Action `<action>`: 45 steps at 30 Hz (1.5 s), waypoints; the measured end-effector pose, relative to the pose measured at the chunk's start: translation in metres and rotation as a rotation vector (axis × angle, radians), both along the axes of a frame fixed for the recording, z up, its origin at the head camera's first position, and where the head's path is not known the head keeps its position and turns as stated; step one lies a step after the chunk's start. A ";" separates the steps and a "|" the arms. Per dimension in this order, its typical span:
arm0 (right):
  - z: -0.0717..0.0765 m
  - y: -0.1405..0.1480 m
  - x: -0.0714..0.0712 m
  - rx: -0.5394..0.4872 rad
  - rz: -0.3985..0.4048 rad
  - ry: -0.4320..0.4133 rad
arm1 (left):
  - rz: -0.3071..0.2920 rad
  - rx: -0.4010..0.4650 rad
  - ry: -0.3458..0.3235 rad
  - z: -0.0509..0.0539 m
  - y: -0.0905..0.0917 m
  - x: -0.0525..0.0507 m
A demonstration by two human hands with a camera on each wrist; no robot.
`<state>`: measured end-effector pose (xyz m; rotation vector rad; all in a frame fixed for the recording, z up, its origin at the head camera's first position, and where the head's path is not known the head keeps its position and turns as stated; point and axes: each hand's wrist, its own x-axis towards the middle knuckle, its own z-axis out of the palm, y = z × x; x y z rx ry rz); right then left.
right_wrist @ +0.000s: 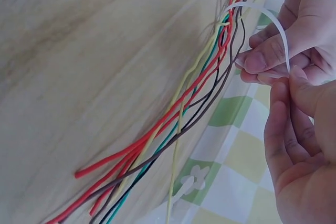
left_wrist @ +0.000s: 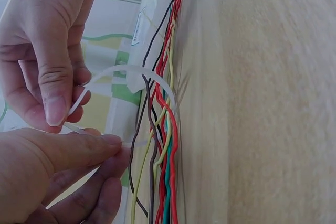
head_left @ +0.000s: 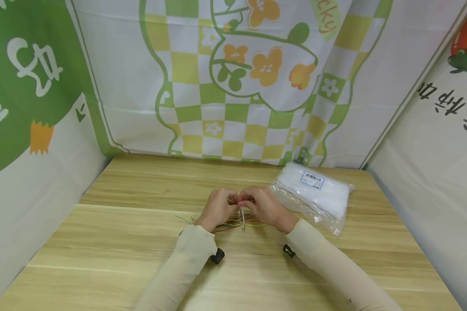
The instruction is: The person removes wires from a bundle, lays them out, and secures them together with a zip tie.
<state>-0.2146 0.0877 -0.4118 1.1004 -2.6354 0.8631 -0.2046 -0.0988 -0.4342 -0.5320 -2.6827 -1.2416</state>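
Observation:
A white zip tie [left_wrist: 139, 70] loops around a bundle of thin wires [right_wrist: 181, 103] in red, yellow, green, black and brown. My left hand [head_left: 219, 207] pinches one end of the tie between thumb and fingers. The other end is pinched by my right hand [head_left: 265, 205], close beside the left. Both hands are just above the wires, near the middle of the table. In the left wrist view the tie arches over the wires as an open loop. Fingertips hide the tie's ends, so its head is not clearly visible.
A clear plastic bag [head_left: 313, 190] of white strips with a barcode label lies behind and right of the hands. Printed cloth [head_left: 233, 125] hangs behind the wooden table [head_left: 113, 255] and on both sides. Loose wire ends fan out in the right wrist view.

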 end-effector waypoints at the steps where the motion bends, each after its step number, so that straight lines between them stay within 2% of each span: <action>1: 0.000 0.000 0.000 0.003 0.000 -0.002 | 0.004 -0.003 0.001 0.000 0.000 0.000; 14: -0.001 -0.001 0.001 0.021 0.021 0.035 | 0.015 -0.010 -0.022 0.001 -0.001 0.002; 26: -0.002 -0.002 -0.001 0.018 0.015 0.046 | -0.004 0.007 -0.017 0.003 0.000 0.002; 37: 0.002 0.003 0.002 -0.088 0.009 -0.081 | -0.005 0.013 -0.041 0.002 -0.001 0.002; 41: 0.001 0.003 0.003 -0.107 -0.013 -0.142 | -0.008 0.012 -0.038 0.001 0.000 0.002; 45: 0.001 0.004 0.003 -0.117 -0.022 -0.164 | -0.006 0.025 -0.034 0.001 0.000 0.001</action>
